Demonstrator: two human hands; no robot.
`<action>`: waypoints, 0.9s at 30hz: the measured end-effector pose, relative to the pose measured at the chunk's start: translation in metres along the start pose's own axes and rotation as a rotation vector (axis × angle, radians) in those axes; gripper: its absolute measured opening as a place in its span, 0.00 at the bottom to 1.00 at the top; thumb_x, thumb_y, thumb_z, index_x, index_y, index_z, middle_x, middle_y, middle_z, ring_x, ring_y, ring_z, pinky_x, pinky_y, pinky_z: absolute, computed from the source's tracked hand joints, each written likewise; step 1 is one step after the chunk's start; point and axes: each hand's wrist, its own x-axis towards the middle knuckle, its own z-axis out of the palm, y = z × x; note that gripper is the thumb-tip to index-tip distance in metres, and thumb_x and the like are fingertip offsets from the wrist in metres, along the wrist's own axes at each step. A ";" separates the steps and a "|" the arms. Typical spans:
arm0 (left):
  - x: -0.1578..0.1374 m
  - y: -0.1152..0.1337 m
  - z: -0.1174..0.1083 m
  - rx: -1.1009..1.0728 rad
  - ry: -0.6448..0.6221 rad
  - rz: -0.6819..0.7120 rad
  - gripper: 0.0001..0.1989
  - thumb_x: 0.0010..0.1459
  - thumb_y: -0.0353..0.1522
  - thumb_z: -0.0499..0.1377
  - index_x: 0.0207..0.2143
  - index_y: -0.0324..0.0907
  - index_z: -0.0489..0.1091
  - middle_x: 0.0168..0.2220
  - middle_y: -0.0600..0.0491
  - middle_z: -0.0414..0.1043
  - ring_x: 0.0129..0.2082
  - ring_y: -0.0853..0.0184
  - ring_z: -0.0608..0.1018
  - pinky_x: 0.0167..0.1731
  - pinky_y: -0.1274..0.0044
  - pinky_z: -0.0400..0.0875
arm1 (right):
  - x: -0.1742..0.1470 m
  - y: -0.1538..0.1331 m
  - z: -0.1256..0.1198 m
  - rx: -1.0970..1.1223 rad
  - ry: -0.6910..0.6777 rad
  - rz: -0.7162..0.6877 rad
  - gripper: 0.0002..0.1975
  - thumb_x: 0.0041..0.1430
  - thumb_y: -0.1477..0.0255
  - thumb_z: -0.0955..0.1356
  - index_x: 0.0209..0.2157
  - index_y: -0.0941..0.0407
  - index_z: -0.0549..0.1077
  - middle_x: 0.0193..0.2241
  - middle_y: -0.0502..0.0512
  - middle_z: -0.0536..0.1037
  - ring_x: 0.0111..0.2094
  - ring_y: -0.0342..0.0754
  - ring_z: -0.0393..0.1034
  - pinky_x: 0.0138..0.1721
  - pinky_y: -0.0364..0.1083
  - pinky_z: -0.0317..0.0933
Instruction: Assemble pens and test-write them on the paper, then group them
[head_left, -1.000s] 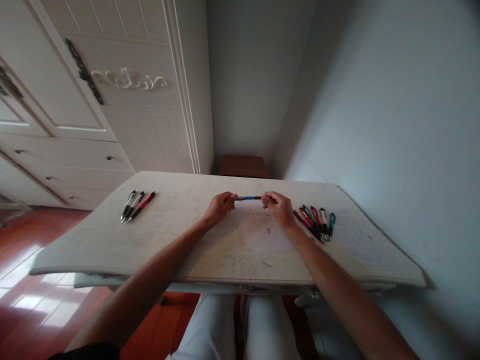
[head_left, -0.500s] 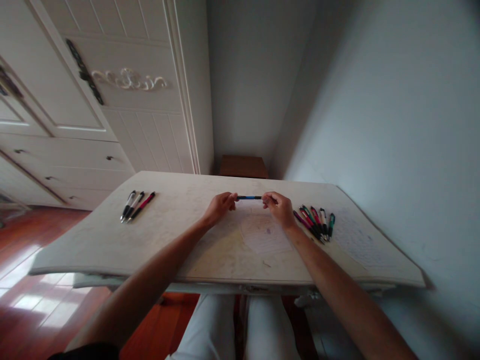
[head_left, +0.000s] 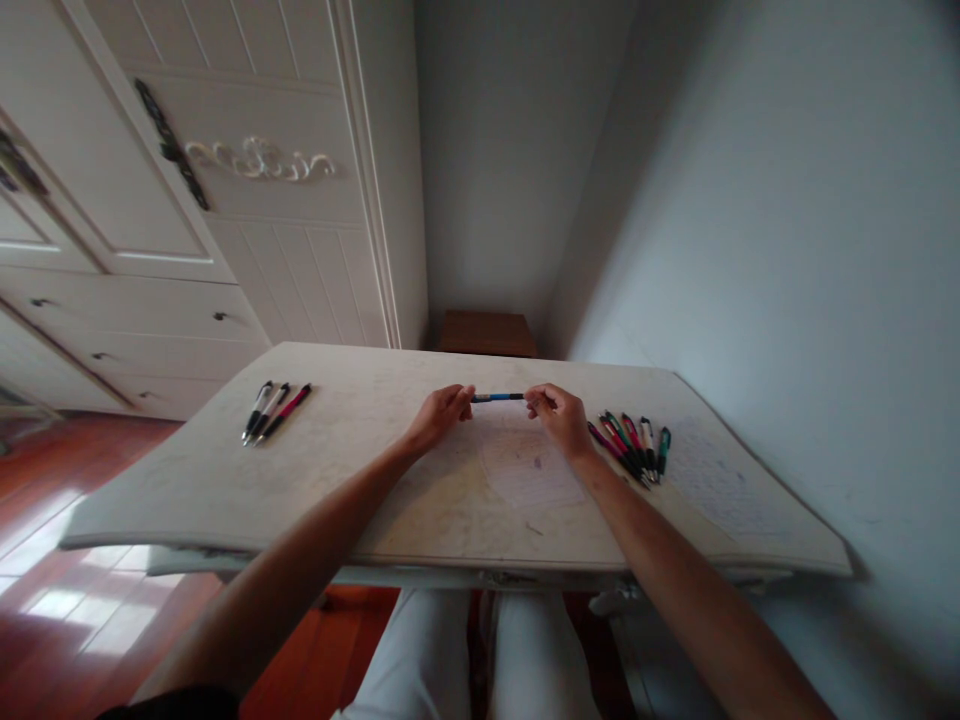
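Note:
A blue and black pen (head_left: 498, 397) is stretched level between my two hands over the far middle of the white table (head_left: 337, 500). My left hand (head_left: 444, 412) pinches its left end, and my right hand (head_left: 555, 412) pinches its right, black end. Both tips of the pen are partly hidden by my fingers. Beside my right forearm lies a fanned group of several pens (head_left: 634, 447), with red, purple, white and green barrels and black grips. Three pens (head_left: 273, 413), two white and one red, lie at the table's left.
A sheet of paper (head_left: 529, 465) with faint writing lies below my hands, and another written sheet (head_left: 724, 490) is at the right. A brown wooden box-like piece (head_left: 487, 333) stands behind the table. White cabinets (head_left: 300, 270) rise at the left, a wall (head_left: 810, 250) at the right.
More of the blue barrel shows between my fingers now, so the pen seems to have turned a little. My hands have stayed in place.

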 end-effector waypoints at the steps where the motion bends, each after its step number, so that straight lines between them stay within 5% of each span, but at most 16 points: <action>1: 0.000 0.000 -0.001 0.029 -0.006 0.004 0.23 0.63 0.45 0.48 0.24 0.39 0.68 0.22 0.53 0.68 0.24 0.69 0.71 0.29 0.76 0.67 | 0.000 0.000 0.000 -0.005 -0.003 -0.005 0.20 0.59 0.53 0.65 0.29 0.56 0.74 0.22 0.53 0.75 0.23 0.46 0.72 0.28 0.44 0.64; 5: 0.001 -0.001 -0.001 0.006 0.080 0.105 0.09 0.53 0.36 0.60 0.33 0.40 0.71 0.34 0.50 0.74 0.36 0.65 0.76 0.34 0.76 0.69 | 0.000 0.004 0.001 -0.035 -0.010 -0.019 0.20 0.60 0.54 0.65 0.28 0.56 0.74 0.21 0.52 0.75 0.23 0.46 0.71 0.28 0.43 0.64; 9: 0.000 -0.001 0.001 -0.063 0.152 0.166 0.28 0.45 0.36 0.67 0.49 0.41 0.67 0.51 0.45 0.71 0.50 0.60 0.73 0.39 0.74 0.70 | 0.001 0.007 0.002 -0.061 -0.021 -0.025 0.20 0.60 0.54 0.65 0.28 0.57 0.74 0.20 0.52 0.74 0.22 0.45 0.70 0.27 0.43 0.63; 12: -0.002 -0.002 0.002 -0.011 0.145 0.098 0.25 0.51 0.43 0.64 0.48 0.40 0.68 0.45 0.46 0.73 0.44 0.62 0.76 0.36 0.76 0.70 | 0.001 0.007 0.003 -0.046 -0.008 -0.024 0.20 0.60 0.54 0.65 0.28 0.57 0.74 0.20 0.52 0.74 0.21 0.45 0.70 0.26 0.43 0.62; 14: -0.002 -0.003 0.001 0.069 0.104 0.053 0.19 0.60 0.46 0.54 0.37 0.39 0.72 0.34 0.50 0.75 0.35 0.65 0.76 0.33 0.76 0.69 | 0.000 0.006 0.003 -0.035 -0.003 -0.022 0.21 0.60 0.53 0.65 0.29 0.57 0.74 0.21 0.52 0.74 0.21 0.45 0.70 0.26 0.43 0.62; 17: 0.000 -0.006 0.000 0.168 0.069 0.023 0.23 0.64 0.45 0.48 0.24 0.40 0.69 0.24 0.53 0.70 0.27 0.67 0.73 0.32 0.75 0.67 | 0.000 0.004 0.003 -0.033 -0.008 -0.015 0.22 0.59 0.52 0.65 0.28 0.57 0.74 0.21 0.52 0.74 0.21 0.45 0.70 0.26 0.43 0.63; 22: 0.001 -0.002 -0.002 0.162 0.138 0.137 0.05 0.54 0.34 0.61 0.33 0.42 0.72 0.33 0.52 0.75 0.36 0.64 0.74 0.38 0.73 0.68 | 0.000 0.004 0.002 -0.024 -0.006 -0.010 0.21 0.59 0.52 0.65 0.28 0.56 0.73 0.21 0.52 0.74 0.22 0.46 0.70 0.26 0.44 0.63; 27: -0.003 0.004 -0.001 0.059 0.215 0.201 0.18 0.49 0.37 0.67 0.41 0.42 0.69 0.43 0.49 0.73 0.45 0.61 0.74 0.42 0.71 0.69 | 0.000 0.003 0.003 -0.027 -0.006 0.005 0.21 0.59 0.52 0.64 0.27 0.56 0.72 0.21 0.52 0.74 0.22 0.46 0.70 0.27 0.44 0.63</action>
